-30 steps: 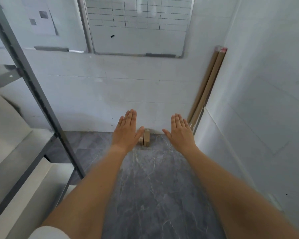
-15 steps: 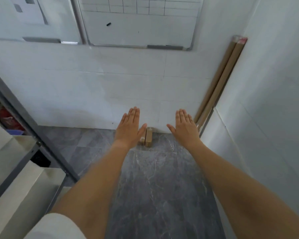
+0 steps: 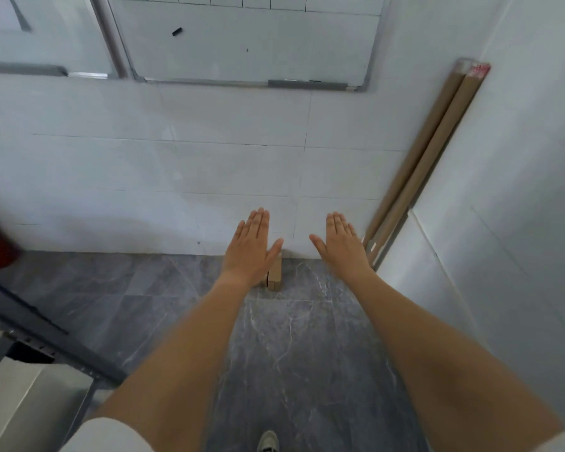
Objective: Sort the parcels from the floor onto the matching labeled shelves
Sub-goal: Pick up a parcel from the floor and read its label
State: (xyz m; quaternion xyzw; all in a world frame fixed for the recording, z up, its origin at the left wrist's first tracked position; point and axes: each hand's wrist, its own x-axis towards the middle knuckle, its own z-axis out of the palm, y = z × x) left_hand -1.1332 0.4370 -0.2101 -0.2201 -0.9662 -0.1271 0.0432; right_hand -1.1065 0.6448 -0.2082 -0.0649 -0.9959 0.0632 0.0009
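Both hands stretch forward flat, fingers straight and together, holding nothing. The parcels (image 3: 274, 275) stand on the floor (image 3: 291, 337) against the wall, partly behind the left hand (image 3: 251, 247), left of the right hand (image 3: 341, 244).

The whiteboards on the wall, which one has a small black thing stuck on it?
The right whiteboard, the one with grid lines; the left whiteboard lacks it.

whiteboard (image 3: 248, 44) above floor (image 3: 307, 353); cardboard tubes (image 3: 431, 151) lean in corner.
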